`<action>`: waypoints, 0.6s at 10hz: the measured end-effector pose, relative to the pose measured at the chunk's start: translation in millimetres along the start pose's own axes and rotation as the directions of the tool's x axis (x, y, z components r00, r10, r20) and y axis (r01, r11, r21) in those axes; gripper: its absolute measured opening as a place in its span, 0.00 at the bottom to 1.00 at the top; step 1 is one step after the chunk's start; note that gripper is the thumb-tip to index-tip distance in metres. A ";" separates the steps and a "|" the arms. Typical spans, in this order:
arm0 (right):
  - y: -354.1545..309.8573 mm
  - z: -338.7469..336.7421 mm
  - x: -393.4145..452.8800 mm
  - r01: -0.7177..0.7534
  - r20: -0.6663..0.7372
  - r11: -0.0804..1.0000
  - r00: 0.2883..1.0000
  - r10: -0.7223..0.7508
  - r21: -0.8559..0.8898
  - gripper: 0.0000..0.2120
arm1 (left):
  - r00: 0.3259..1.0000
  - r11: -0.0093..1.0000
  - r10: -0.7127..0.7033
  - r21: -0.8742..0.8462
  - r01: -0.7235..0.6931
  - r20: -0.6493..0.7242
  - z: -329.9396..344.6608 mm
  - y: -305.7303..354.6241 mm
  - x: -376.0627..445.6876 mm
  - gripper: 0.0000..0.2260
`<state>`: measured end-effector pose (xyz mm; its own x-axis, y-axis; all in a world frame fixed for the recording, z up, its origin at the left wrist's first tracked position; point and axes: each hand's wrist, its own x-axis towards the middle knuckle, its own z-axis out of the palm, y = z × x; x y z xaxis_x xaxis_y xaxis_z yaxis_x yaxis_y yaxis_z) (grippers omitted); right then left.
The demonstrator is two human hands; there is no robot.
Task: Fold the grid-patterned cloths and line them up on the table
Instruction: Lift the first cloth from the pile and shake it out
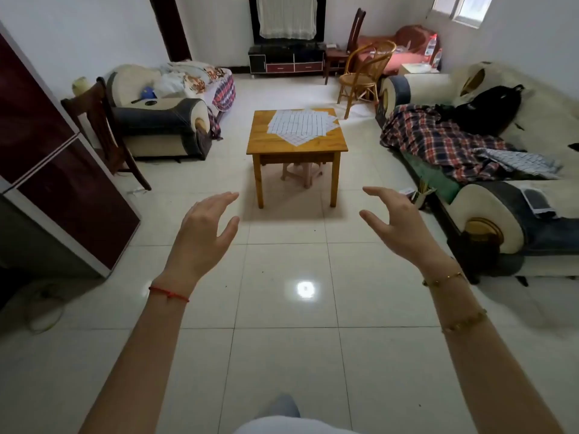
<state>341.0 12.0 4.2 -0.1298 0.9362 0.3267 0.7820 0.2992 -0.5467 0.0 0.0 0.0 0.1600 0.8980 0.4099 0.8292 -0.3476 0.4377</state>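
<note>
I hold my left hand [203, 227] and right hand [398, 223] spread and empty, raised because the white grid-patterned cloths [302, 125] lie unfolded, fanned across the far small wooden table [282, 148], well apart

Soft, even daylight enters from a window [463, 9] at upper right. A round ceiling-light glare [305, 289] shines on the glossy floor [282, 339]. Wide-angle distortion bends the frame edges; the picture is slightly soft.

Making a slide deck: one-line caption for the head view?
Both hands, left and right, raised empty toward unfolded grid-patterned cloths on a wooden table.
</note>
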 end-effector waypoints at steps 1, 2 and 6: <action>6.7 4.6 1.7 -0.010 0.008 1.000 1.000 0.010 -0.001 0.22 | 1.000 1.000 -0.014 0.000 0.014 -0.026 6.6 1.0 3.2 0.20; 13.7 11.6 5.3 -0.033 0.040 0.999 0.999 0.033 0.002 0.22 | 0.999 0.999 -0.034 -0.003 0.034 -0.014 16.4 0.7 4.8 0.20; 60.2 49.9 82.6 -0.082 0.073 0.996 0.994 0.084 -0.029 0.21 | 0.996 0.997 -0.078 -0.008 0.079 0.033 70.9 -39.5 74.6 0.19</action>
<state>347.0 116.5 -40.2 -0.1079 0.9690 0.2223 0.8076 0.2158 -0.5489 17.2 99.8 -43.5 0.1124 0.9309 0.3475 0.8350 -0.2781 0.4748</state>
